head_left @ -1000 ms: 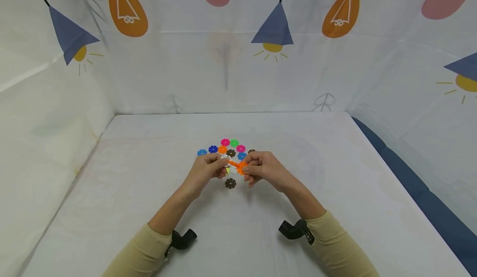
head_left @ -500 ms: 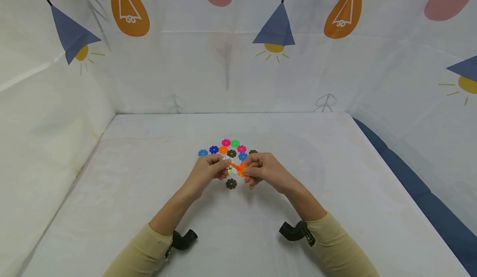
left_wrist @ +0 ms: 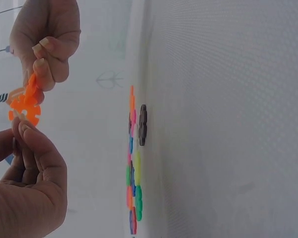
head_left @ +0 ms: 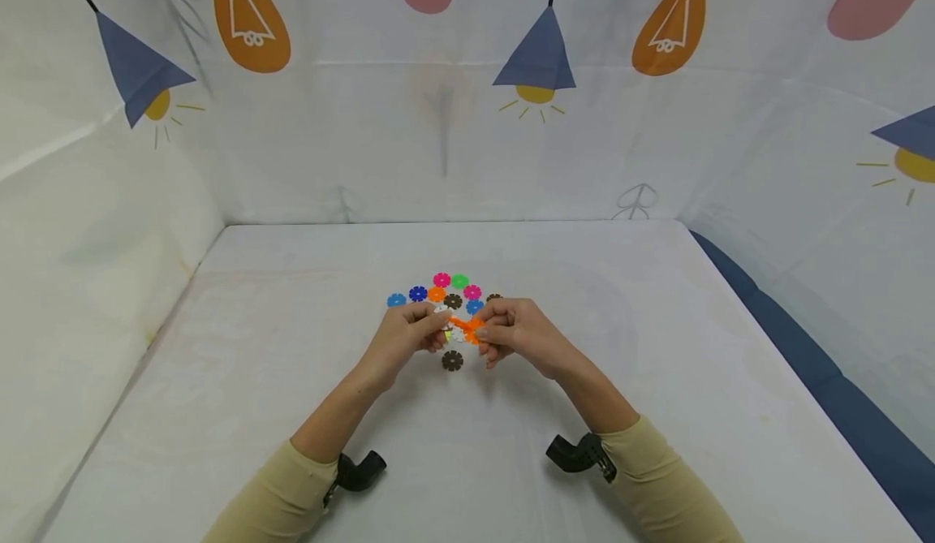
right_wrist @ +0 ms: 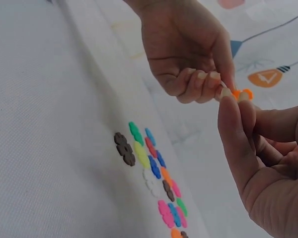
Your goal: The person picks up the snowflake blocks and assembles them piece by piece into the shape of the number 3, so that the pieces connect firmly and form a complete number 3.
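Two orange snowflake discs (left_wrist: pixel 25 110) stand at an angle to each other and meet at their slotted edges, held up above the table between both hands. My left hand (head_left: pixel 398 338) pinches one orange disc between thumb and fingertips, hiding part of it. From the other side, my right hand (head_left: pixel 522 333) pinches the second disc, its other fingers curled beneath. The left wrist view has both discs between the two sets of fingertips; in the right wrist view only a bit of orange (right_wrist: pixel 246 94) shows past the fingers.
Loose snowflake discs lie flat on the white table (head_left: pixel 467 462) beneath and beyond the hands, among them a pink one (head_left: pixel 441 280), a green one (head_left: pixel 459 282) and a dark blue one (head_left: pixel 418 293). A brown disc (head_left: pixel 452 360) lies nearest me. White printed cloth walls (head_left: pixel 351 145) surround the table.
Both hands keep their grip on the orange discs in nearly the same place. Only a slight shift of the whole head view shows; the loose discs have not moved.
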Demonstrator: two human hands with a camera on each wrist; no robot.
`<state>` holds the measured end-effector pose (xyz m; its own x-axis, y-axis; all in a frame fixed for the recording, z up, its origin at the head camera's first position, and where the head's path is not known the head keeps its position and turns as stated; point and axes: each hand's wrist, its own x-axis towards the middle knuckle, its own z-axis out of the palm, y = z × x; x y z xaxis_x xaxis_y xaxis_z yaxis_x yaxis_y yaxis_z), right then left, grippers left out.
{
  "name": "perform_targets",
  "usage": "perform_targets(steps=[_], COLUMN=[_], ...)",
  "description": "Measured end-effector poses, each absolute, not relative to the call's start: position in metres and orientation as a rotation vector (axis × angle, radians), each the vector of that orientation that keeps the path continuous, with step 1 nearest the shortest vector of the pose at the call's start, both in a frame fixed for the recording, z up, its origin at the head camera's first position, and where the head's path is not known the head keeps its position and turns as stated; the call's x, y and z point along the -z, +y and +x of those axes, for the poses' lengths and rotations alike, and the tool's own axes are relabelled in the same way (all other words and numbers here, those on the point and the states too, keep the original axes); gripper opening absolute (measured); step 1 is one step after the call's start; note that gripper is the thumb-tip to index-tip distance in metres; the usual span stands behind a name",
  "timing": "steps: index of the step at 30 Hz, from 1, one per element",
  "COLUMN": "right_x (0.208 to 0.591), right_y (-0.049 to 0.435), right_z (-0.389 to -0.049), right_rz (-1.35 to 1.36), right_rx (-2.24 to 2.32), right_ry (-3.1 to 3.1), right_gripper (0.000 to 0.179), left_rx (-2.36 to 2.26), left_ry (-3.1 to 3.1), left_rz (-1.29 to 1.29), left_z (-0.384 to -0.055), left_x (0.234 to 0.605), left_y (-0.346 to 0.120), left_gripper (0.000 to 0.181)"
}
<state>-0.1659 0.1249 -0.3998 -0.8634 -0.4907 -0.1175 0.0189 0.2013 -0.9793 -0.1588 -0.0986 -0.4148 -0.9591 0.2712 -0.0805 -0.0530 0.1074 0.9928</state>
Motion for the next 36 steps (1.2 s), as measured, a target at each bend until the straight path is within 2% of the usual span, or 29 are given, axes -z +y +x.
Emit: perform_targets(steps=[16,29,36], right_x=[0.401,0.407,0.420], right_y=[0.122,0.127,0.127], right_z=[-0.166,-0.173,-0.177], right_rz=[-0.388,-0.361,-0.288], right_rx=[1.738,1.824,1.683], right_ry=[2.032,2.060,2.292], right_gripper=[0.025,0.024,0.017], left_rx=[-1.942,-1.959,-1.984], left_ry=[2.161,2.182,2.163], left_rz=[0.196,0.117,0.113], left_z=[-0.161,-0.163,-0.163], left_x=[0.414,0.415,0.413], left_y=[-0.102,-0.106,-0.106], left_gripper=[0.033,0.034,0.033])
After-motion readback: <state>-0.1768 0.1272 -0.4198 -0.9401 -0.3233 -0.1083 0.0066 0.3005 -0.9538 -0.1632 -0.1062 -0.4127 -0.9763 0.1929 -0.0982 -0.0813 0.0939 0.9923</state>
